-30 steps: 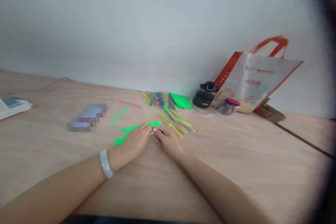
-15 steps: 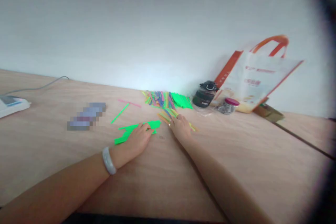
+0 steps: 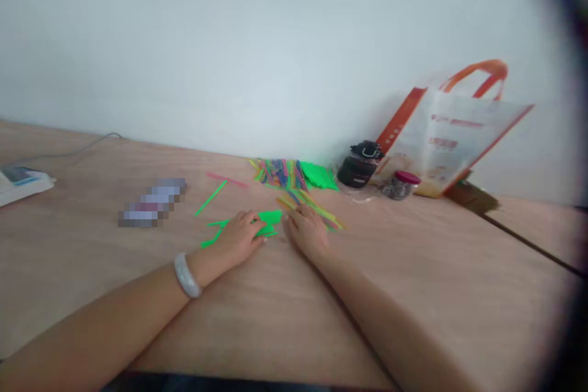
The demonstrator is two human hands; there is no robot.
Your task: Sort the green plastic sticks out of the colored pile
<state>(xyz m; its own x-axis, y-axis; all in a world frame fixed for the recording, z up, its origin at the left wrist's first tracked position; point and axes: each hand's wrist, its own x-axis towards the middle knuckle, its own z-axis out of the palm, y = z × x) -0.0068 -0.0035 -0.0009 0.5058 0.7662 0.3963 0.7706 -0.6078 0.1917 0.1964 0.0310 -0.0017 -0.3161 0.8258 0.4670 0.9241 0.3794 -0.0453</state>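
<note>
Strips: green strips [image 3: 271, 216] lie in an uneven spread, partly under the left hand [image 3: 241, 236]; coloured strips [image 3: 287, 201] fan out partly under the right hand [image 3: 309, 233].
Worktop: pale wood [image 3: 441, 257], carrying everything against a plain wall [image 3: 275, 55]; its middle gives both hands a flat surface to press on.
Bag: white with orange handles [image 3: 452, 135], leaning back beside the wall, which probably props it; its contents cannot be seen.
Left hand: flat and low across the green strips, seemingly to steady them; its fingers are bent, and whether they pinch any strip I cannot tell.
Right hand: palm down at the near edge of the coloured strips, its fingers over them; whether they grasp one is hidden.
Back piles: a mixed pile [image 3: 280, 174] and a green pile [image 3: 320, 176] sit side by side near the wall, apparently sorted by colour and within arm's reach.
Box: brown, open-looking [image 3: 473, 196], partly behind the bag; no contents can be made out.
Bottle: dark, upright, black lid on [image 3: 358, 165], beside the bag; what is inside cannot be told.
Jar: clear, red lid on [image 3: 399, 185], right of the bottle, holding small dark and pale pieces too blurred to name.
Stray strips: one pink [image 3: 228, 179] and one green [image 3: 211, 198], meeting at an angle, apart from the piles.
</note>
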